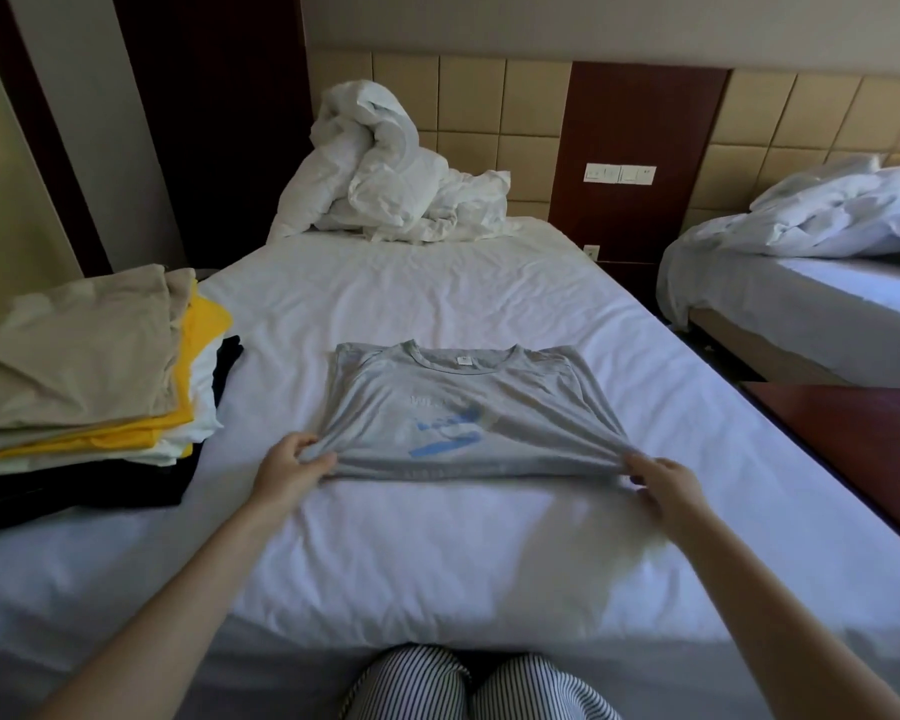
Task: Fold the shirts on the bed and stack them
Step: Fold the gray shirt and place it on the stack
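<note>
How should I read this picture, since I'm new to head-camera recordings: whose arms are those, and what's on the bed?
No machine here: the single picture comes from a camera on a person's head, looking down at their own arms. The left hand and right hand each pinch a near corner of a grey T-shirt, partly folded, lying on the white bed. A stack of folded shirts sits at the left, beige on top. A crumpled duvet lies by the headboard.
</note>
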Available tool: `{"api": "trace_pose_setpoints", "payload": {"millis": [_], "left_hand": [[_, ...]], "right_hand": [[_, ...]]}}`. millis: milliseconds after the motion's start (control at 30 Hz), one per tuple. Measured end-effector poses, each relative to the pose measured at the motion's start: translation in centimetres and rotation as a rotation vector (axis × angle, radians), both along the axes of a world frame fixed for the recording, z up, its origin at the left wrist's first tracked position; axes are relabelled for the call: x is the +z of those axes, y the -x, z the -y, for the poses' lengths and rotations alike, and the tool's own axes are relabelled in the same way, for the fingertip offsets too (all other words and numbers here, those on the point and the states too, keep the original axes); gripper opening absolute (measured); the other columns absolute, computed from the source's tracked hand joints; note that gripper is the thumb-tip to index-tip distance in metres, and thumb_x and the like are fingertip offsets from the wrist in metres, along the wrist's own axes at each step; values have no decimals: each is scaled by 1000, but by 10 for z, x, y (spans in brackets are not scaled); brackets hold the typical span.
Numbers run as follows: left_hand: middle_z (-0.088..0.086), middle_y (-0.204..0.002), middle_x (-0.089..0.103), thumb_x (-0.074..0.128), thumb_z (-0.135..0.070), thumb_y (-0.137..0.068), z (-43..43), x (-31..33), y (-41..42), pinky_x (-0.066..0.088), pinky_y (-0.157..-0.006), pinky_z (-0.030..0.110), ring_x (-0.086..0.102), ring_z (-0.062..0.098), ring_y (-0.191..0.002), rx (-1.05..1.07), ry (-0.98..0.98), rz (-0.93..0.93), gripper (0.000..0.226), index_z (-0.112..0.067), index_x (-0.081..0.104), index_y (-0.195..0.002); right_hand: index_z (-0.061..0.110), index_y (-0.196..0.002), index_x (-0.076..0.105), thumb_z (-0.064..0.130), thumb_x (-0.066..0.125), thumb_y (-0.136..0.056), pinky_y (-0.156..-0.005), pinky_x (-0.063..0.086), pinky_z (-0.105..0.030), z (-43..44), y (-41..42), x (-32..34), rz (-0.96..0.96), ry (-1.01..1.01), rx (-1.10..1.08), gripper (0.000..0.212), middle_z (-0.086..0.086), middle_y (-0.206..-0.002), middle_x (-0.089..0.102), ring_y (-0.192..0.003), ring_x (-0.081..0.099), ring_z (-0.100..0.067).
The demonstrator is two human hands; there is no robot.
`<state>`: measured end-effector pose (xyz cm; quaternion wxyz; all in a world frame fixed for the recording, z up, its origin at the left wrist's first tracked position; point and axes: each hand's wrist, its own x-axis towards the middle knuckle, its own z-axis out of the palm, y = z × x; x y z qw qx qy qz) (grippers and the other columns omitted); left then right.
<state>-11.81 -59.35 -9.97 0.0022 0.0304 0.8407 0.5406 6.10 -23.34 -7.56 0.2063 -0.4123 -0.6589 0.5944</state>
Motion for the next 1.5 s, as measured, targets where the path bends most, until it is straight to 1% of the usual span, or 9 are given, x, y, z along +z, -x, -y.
{"api": "trace_pose_setpoints", "payload": {"millis": [100, 267, 533, 667, 867, 1000, 1133, 1333, 1500], "left_hand": [[19, -106, 59, 72, -1, -80, 29, 3, 14, 46, -87, 39, 57, 26, -93, 26, -126, 100, 31, 1, 57, -107], [10, -93, 58, 71, -18, -83, 19, 4, 6, 43, -77, 34, 54, 24, -86, 74, -144, 159, 21, -6, 59, -94], [8, -72, 54, 66, -2, -81, 36, 15, -15, 37, -62, 29, 48, 23, -77, 183, -154, 63, 15, -10, 56, -74], [6, -72, 56, 57, -2, -83, 34, 0, -41, 37, -57, 27, 51, 20, -68, 93, 92, -14, 6, -7, 55, -80], [7, -65, 50, 61, 2, -77, 41, 11, -33, 36, -66, 29, 48, 25, -75, 304, -128, 40, 21, -9, 50, -62], [10, -72, 56, 54, 2, -80, 35, 1, -42, 35, -61, 31, 50, 28, -73, 209, 46, 18, 17, -8, 51, -67], [8, -67, 50, 60, 3, -81, 39, 10, -31, 34, -57, 28, 45, 24, -72, 164, -138, 136, 19, -8, 54, -67], [14, -99, 55, 57, -18, -83, 11, 43, -21, 37, -86, 37, 53, 34, -105, -94, 686, 56, 5, -13, 59, -86], [8, -137, 44, 52, -30, -87, -65, 78, -16, 23, -105, 40, 33, 30, -131, -256, 874, -240, 27, -23, 57, -112]], "right_hand": [[7, -67, 54, 7, 67, -82, -32, 31, -11, -9, -8, -2, 24, 108, 1, 20, -10, -62, 49, -47, 41, -17], [8, -66, 55, 23, 64, -84, -57, 37, -31, 1, -9, -14, 60, -156, 32, 25, -11, -64, 53, -55, 47, -23], [3, -68, 52, 2, 62, -78, -51, 30, -31, -5, -25, -23, 72, -152, -104, 13, -10, -56, 44, -57, 42, -24], [8, -90, 49, 5, 61, -80, -68, 35, -33, 7, -31, -33, 70, -316, -183, 16, -12, -80, 51, -80, 47, -25], [1, -100, 59, 8, 66, -77, -70, 37, -30, 0, -36, -34, 44, -168, -222, 25, -18, -88, 59, -80, 52, -26], [3, -97, 54, 10, 65, -82, -70, 32, -30, 9, -44, -32, 65, -308, -166, 20, -15, -88, 54, -85, 50, -29], [3, -97, 49, 8, 59, -87, -69, 31, -33, 21, -52, -25, 110, -462, -77, 15, -20, -91, 54, -93, 53, -37], [2, -116, 51, 18, 61, -84, -95, 28, -38, 101, -39, -27, 185, -662, -88, 38, -19, -120, 45, -116, 42, -33], [0, -105, 51, 22, 62, -80, -71, 41, -31, 197, 0, -21, -95, 162, 95, 35, -9, -88, 53, -82, 53, -23]]}}
